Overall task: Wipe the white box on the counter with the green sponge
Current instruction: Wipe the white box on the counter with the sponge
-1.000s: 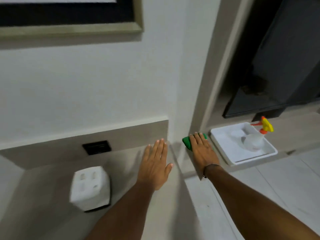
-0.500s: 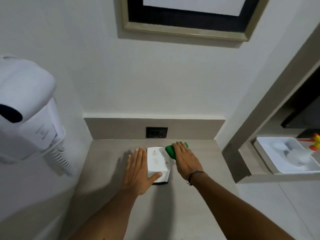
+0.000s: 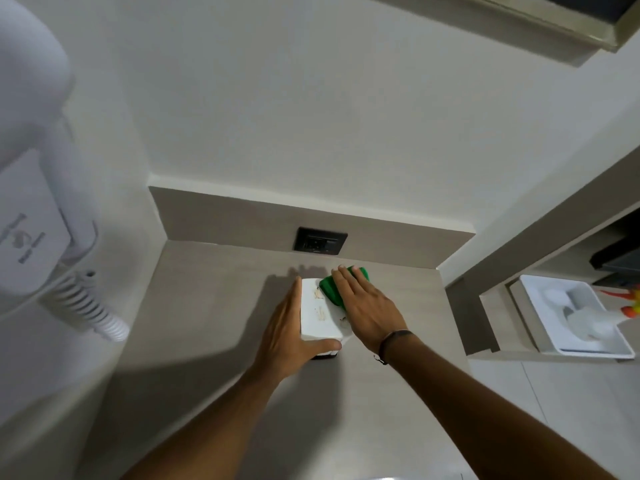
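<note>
The white box stands on the grey counter, with small brownish marks on its top. My left hand holds it from the left side, thumb across its near face. The green sponge lies on the far right part of the box top, mostly hidden under my right hand, which presses flat on it with fingers stretched out.
A black wall socket sits in the backsplash behind the box. A white hair dryer with a coiled cord hangs on the left wall. To the right, a lower shelf carries a white tray with a spray bottle.
My right hand carried the sponge from the wall corner near the tray onto the box top. My left hand moved to the box and took hold of its side. The view swung left.
</note>
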